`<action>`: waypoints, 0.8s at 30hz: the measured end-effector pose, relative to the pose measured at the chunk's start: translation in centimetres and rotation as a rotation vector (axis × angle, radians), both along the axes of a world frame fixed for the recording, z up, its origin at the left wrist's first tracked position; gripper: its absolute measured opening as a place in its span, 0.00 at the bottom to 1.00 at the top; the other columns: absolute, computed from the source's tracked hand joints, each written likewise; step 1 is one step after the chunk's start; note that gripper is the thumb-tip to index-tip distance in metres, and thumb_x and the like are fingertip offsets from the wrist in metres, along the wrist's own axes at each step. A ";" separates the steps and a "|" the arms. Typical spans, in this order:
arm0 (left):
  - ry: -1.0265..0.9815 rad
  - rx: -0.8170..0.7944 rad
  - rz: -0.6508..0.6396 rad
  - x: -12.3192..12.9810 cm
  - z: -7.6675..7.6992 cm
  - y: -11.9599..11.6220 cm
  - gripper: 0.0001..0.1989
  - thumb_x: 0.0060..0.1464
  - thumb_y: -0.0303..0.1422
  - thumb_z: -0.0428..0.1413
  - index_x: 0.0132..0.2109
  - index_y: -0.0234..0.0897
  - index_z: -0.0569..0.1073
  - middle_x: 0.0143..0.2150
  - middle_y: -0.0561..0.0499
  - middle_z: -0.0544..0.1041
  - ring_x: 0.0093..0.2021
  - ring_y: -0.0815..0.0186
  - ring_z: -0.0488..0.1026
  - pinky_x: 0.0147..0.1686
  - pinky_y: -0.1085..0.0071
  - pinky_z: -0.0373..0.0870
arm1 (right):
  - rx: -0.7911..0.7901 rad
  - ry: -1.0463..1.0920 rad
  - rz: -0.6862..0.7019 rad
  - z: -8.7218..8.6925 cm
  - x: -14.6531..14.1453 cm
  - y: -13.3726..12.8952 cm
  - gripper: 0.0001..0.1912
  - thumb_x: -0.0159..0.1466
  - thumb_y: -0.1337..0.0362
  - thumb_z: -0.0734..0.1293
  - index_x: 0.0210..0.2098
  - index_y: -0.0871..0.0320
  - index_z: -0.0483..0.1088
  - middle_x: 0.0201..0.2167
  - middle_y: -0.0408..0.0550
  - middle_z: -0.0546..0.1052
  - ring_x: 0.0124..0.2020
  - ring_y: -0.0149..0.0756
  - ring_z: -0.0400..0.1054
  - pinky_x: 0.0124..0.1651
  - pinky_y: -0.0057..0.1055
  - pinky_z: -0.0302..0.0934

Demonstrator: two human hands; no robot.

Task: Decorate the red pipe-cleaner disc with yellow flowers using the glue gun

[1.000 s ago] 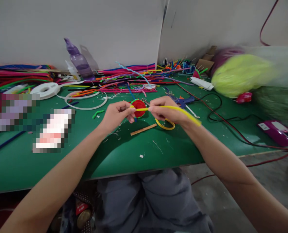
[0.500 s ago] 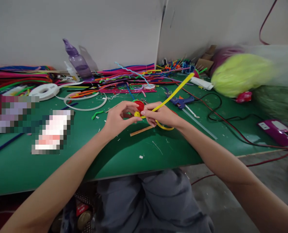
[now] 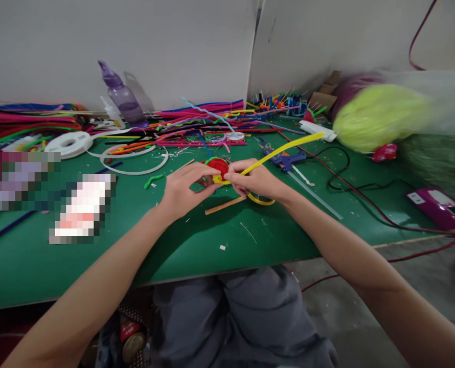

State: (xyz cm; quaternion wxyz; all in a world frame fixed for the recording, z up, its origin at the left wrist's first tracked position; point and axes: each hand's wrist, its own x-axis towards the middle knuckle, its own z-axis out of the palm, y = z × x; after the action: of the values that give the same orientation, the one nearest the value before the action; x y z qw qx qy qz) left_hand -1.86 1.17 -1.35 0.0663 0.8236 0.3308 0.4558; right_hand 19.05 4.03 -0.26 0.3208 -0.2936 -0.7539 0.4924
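Observation:
A long yellow pipe cleaner (image 3: 285, 148) has a small coil (image 3: 217, 179) at one end. My left hand (image 3: 185, 190) pinches that coil between thumb and fingertips. Close beside it, my right hand (image 3: 250, 179) is closed on the strand, which rises to the right past the knuckles; a yellow loop also shows below this hand. Behind the fingertips lies a round red piece (image 3: 219, 166) with a green edge, partly covered. A flat wooden stick (image 3: 225, 205) rests on the green table (image 3: 197, 255) just below the hands.
A blue glue gun (image 3: 287, 161) with its cable lies to the right. A purple bottle (image 3: 126, 99), a white ribbon roll (image 3: 69, 144) and colourful pipe cleaners (image 3: 197, 120) are at the back. Plastic bags (image 3: 381, 117) and a purple device (image 3: 438, 209) are on the right.
The free end of the yellow pipe cleaner has swung down and to the right. My left fingers have shifted slightly around the coil, while my right hand has barely moved.

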 end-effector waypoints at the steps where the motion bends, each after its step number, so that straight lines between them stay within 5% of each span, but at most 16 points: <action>1: 0.020 0.026 -0.003 0.0 0.0 0.0 0.09 0.55 0.33 0.60 0.43 0.37 0.77 0.38 0.49 0.80 0.32 0.71 0.76 0.33 0.75 0.76 | -0.004 0.002 0.004 0.0 0.0 0.0 0.16 0.66 0.63 0.64 0.22 0.59 0.63 0.12 0.36 0.67 0.15 0.21 0.58 0.22 0.21 0.55; 24: 0.035 -0.006 0.010 0.2 0.2 -0.6 0.08 0.49 0.27 0.57 0.38 0.36 0.78 0.34 0.50 0.81 0.29 0.69 0.76 0.33 0.73 0.74 | -0.048 0.008 0.035 -0.2 -0.2 -0.1 0.16 0.65 0.63 0.64 0.21 0.59 0.62 0.12 0.36 0.66 0.13 0.21 0.58 0.18 0.20 0.53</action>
State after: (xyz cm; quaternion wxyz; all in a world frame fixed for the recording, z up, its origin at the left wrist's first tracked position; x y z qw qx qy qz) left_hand -1.64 0.60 -1.14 0.0608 0.8297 0.3374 0.4406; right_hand 18.89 3.96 -0.41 0.3079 -0.2861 -0.7458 0.5169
